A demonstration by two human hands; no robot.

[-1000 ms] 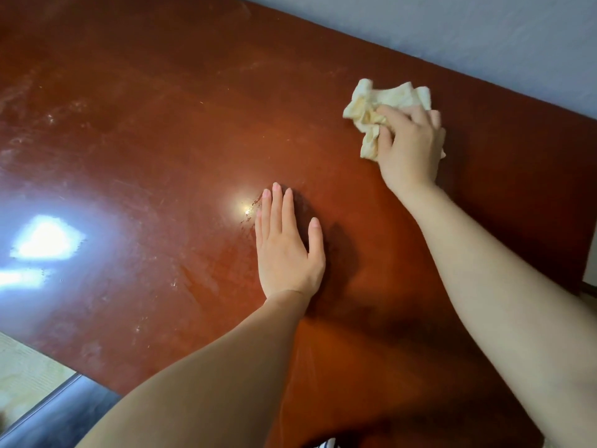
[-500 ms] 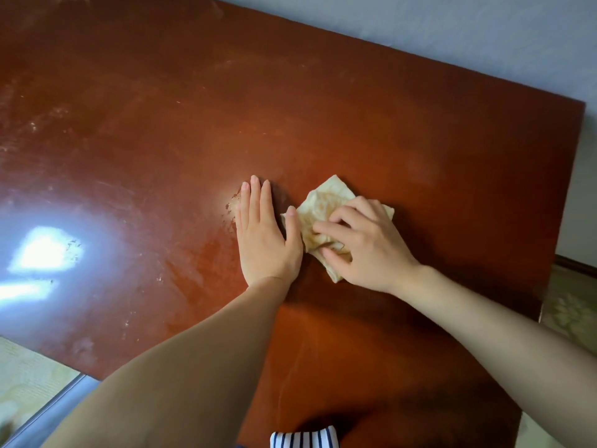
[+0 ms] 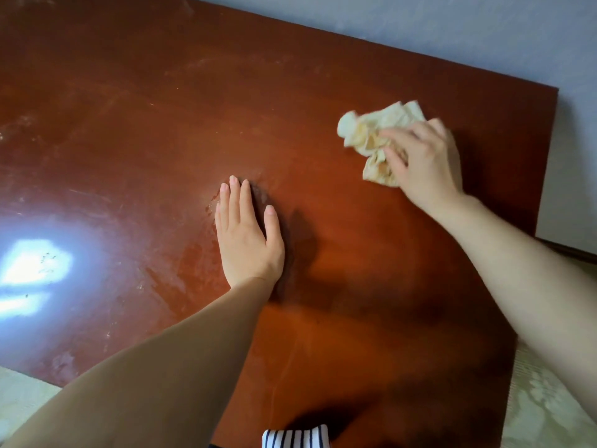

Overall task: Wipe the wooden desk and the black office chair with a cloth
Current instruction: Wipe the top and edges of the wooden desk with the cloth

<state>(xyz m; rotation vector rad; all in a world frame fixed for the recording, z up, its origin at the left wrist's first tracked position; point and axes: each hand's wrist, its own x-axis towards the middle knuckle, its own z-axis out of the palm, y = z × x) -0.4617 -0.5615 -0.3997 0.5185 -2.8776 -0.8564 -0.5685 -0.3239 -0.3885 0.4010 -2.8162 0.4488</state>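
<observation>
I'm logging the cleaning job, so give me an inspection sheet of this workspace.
Surface: wooden desk, pale smears and specks on its left half, glare patch near the left edge.
Job's things: crumpled cloth on the desk near its far right corner; black office chair not in view.
Clutter: nothing seen.
Hands: left hand flat on the desk, fingers straight; right hand grips the cloth.
Cables: nothing seen.
Surroundings: grey wall behind the desk; pale patterned floor at right; striped fabric at the bottom edge.
</observation>
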